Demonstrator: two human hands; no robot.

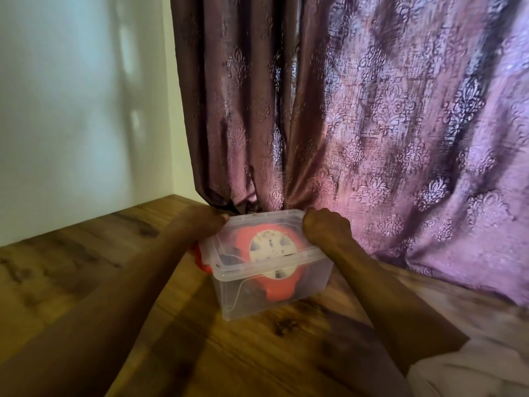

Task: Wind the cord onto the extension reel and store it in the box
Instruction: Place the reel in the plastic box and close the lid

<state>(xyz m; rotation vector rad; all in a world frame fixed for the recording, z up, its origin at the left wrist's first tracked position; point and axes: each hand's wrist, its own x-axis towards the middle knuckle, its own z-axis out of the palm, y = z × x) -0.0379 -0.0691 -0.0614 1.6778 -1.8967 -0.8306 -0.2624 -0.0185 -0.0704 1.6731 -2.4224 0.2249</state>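
A clear plastic box (312, 282) with its clear lid (289, 222) on top stands on the wooden floor near the curtain. Inside it lies the red extension reel (282, 292) with a white socket face (270, 247), seen through the lid and wall. A white cord loop shows against the box's near left wall. My left hand (204, 224) grips the box's far left corner. My right hand (326, 229) is closed over the far right edge of the lid. A red clip or handle piece (201, 260) sticks out at the box's left side.
A mauve patterned curtain (372, 110) hangs directly behind the box and drapes onto the floor at right. A pale wall (80, 110) meets the wooden floor (114, 282) on the left. Light cloth (472, 368) lies at the lower right.
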